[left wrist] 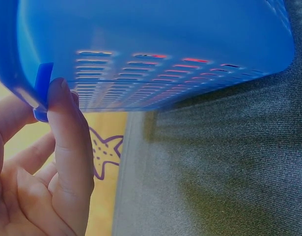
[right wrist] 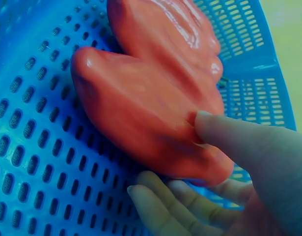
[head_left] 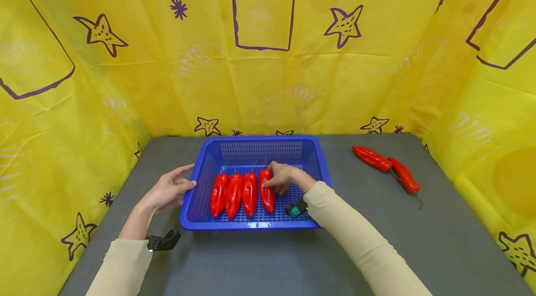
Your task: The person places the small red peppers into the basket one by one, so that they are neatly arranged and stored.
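Note:
A blue perforated plastic basket (head_left: 251, 225) stands on the grey table. Its left rim is pinched between the thumb and fingers of my left hand (head_left: 169, 188); the left wrist view shows the thumb (left wrist: 67, 128) against the rim. Inside the basket, several glossy red peppers (head_left: 234, 196) with thin green stems lie side by side. My right hand (head_left: 286, 176) reaches in and holds the rightmost red pepper (head_left: 266, 196) near its stem end. In the right wrist view the thumb lies on top of this pepper (right wrist: 136, 105), with the other fingers along its side near the basket floor.
Two more red peppers lie on the table to the right of the basket, one (head_left: 371, 158) behind the other (head_left: 404, 176). A yellow cloth (head_left: 259, 86) with purple starfish drawings hangs behind and along both sides. Dark bands (head_left: 164, 241) circle both wrists.

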`<state>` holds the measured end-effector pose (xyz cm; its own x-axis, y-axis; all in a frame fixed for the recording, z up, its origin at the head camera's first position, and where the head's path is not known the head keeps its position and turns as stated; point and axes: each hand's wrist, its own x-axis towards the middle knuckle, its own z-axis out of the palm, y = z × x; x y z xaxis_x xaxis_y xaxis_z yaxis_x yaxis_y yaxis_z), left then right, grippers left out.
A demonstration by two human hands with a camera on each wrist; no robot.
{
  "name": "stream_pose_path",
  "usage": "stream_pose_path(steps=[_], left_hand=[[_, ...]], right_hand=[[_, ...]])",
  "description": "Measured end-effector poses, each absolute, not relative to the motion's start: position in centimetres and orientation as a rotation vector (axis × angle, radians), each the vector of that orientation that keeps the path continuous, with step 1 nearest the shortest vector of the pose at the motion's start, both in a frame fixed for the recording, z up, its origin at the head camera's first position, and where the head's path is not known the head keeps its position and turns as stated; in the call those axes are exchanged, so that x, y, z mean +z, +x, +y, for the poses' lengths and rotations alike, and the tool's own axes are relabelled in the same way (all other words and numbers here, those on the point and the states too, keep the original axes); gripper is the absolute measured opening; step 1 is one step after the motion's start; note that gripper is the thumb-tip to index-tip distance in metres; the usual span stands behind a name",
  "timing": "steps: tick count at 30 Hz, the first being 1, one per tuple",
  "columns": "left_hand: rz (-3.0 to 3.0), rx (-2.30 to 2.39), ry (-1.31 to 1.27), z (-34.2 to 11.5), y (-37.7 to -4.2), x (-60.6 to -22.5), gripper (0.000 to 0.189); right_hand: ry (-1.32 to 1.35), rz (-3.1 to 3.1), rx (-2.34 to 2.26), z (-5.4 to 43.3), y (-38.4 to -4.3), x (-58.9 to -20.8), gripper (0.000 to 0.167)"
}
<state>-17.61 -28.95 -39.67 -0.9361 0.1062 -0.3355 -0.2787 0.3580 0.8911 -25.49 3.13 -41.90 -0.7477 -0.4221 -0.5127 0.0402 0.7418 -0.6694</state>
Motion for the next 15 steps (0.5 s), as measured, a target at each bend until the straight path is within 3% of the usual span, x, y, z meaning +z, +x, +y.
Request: stream_pose_path(steps=[15], left_hand=[[2.296, 1.594, -0.138, -28.93, -17.55, -39.56, 0.071]], right_hand=[[-0.296, 2.241, -0.820, 2.96, -25.27, -42.18, 0.045]])
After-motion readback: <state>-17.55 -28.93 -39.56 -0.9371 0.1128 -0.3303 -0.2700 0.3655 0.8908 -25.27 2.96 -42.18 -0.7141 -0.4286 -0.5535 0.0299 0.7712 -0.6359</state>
